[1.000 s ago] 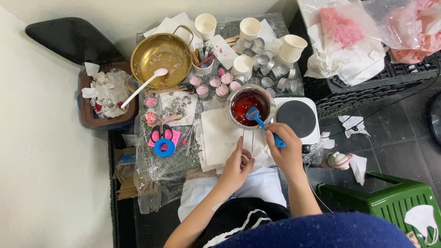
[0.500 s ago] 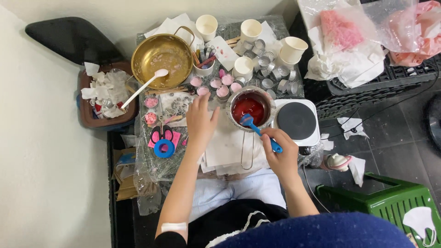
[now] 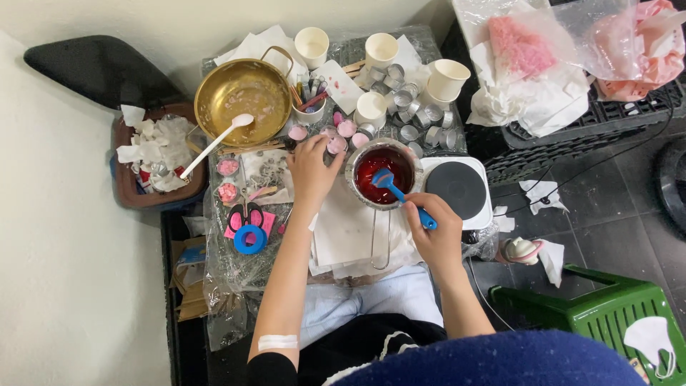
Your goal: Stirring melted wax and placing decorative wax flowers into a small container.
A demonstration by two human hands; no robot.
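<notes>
Right hand grip: the right hand point(image 3: 437, 236) is wrapped around the handle of a blue spatula point(image 3: 401, 198), fingers curled tight on its lower end.
Spatula blade: it sits in the red liquid inside the small steel pot point(image 3: 381, 174); how deep it goes is hidden by the liquid.
Left hand grip: the left hand point(image 3: 313, 168) lies just left of the pot, fingertips at the small pink-filled cups point(image 3: 341, 134) beyond the pot's far-left rim; whether it pinches one cannot be told.
Pot handle: a wire loop running toward the person over white paper point(image 3: 350, 232).
Right of pot: a hot plate point(image 3: 457, 189) with a dark round top, touching or just beside the pot.
Far left of pot: a brass bowl point(image 3: 239, 96) with a white spoon point(image 3: 214, 143) leaning on it.
Beyond pot: empty metal cups point(image 3: 407, 107), partly hidden among paper cups point(image 3: 446, 78).
Cut off: the person's lap and a dark blue shape fill the bottom edge.
</notes>
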